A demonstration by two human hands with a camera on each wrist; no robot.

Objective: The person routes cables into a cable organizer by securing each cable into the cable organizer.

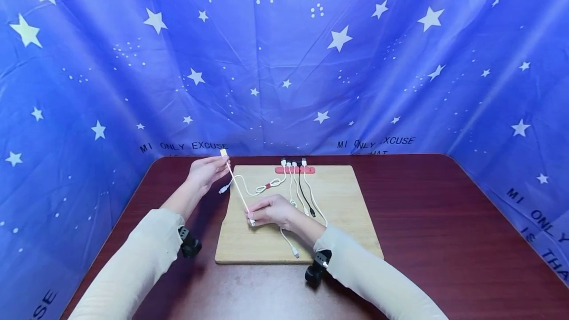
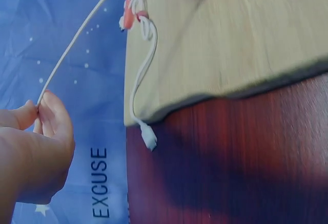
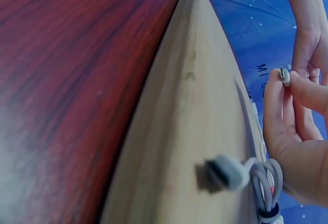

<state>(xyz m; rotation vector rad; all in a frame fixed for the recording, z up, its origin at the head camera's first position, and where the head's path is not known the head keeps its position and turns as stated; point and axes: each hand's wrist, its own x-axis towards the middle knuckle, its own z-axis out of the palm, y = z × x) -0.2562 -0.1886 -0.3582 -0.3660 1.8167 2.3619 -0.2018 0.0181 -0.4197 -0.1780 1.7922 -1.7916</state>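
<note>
A white charging cable (image 1: 238, 187) is stretched between my two raised hands above the left part of a wooden board (image 1: 338, 221). Near its upper plug, my left hand (image 1: 205, 173) pinches it between thumb and fingers; the left wrist view shows the cable (image 2: 77, 35) slightly bowed. My right hand (image 1: 273, 210) pinches the lower end, and in the right wrist view the small metal-tipped connector (image 3: 285, 77) pokes out between thumb and forefinger. Behind the hands, a red cable holder (image 1: 295, 170) at the board's far edge carries several white cables and one black cable (image 1: 306, 192).
A white cable tied with a red band (image 1: 268, 186) runs over the board's left edge, its plug (image 2: 149, 137) hanging past it. Another white plug (image 1: 295, 252) lies near the board's front edge. The dark red table (image 1: 426, 221) extends around the board; a blue star-patterned curtain (image 1: 284, 63) stands behind.
</note>
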